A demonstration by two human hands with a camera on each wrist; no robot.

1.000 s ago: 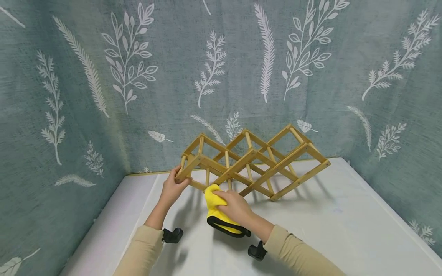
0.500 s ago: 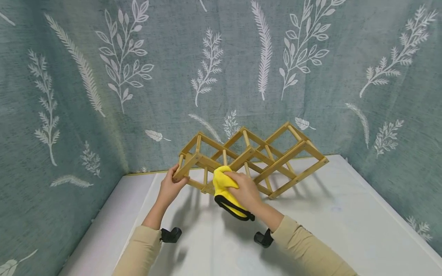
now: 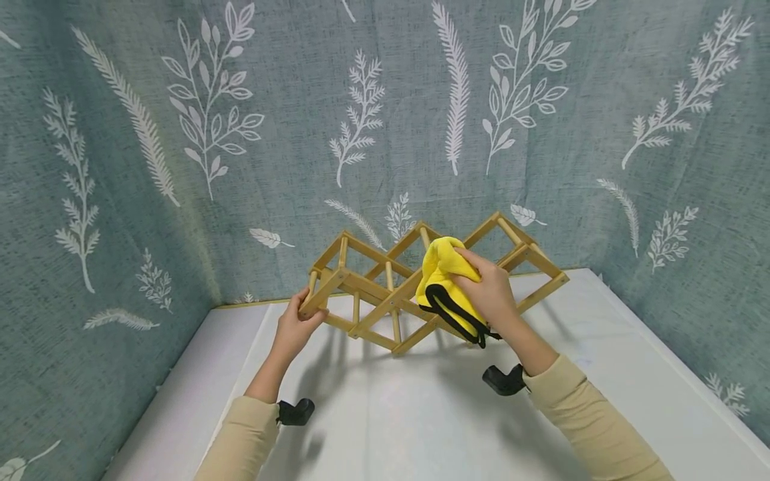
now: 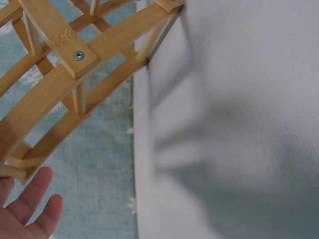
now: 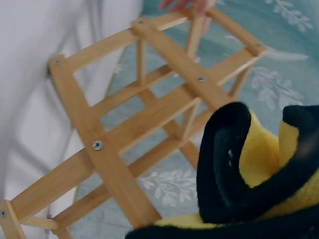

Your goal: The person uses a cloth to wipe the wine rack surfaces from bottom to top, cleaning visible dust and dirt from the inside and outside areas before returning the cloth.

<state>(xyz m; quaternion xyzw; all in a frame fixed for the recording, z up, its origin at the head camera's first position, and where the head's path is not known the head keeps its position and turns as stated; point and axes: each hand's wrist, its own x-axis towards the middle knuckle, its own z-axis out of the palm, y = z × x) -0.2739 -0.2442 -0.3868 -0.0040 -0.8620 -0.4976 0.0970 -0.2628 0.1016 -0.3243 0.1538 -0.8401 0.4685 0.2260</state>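
Note:
A folding wooden lattice rack (image 3: 392,302) is spread out at the back of the white table, slanting in the head view with its right end higher. My left hand (image 3: 295,331) grips the rack's left end, thumb and fingers around the corner slats. My right hand (image 3: 490,290) pinches a yellow cloth (image 3: 444,264) with black edging, bunched up and hanging down. That cloth covers part of the rack's middle right; whether it touches the wood cannot be told. Slats (image 4: 45,94) rise above my left fingers (image 4: 37,191) in the left wrist view. Folded black edging (image 5: 224,164) looms close in the right wrist view.
The white tabletop (image 3: 391,414) stretches below and to the right of the rack. Teal fabric (image 3: 409,133) with white leaf prints hangs close behind and on both sides. Black wrist mounts (image 3: 504,381) stick out from the sleeves.
My right hand has moved up and to the right along the rack, carrying the yellow cloth. My left hand keeps its grip on the left end, and the rack stays nearly in place.

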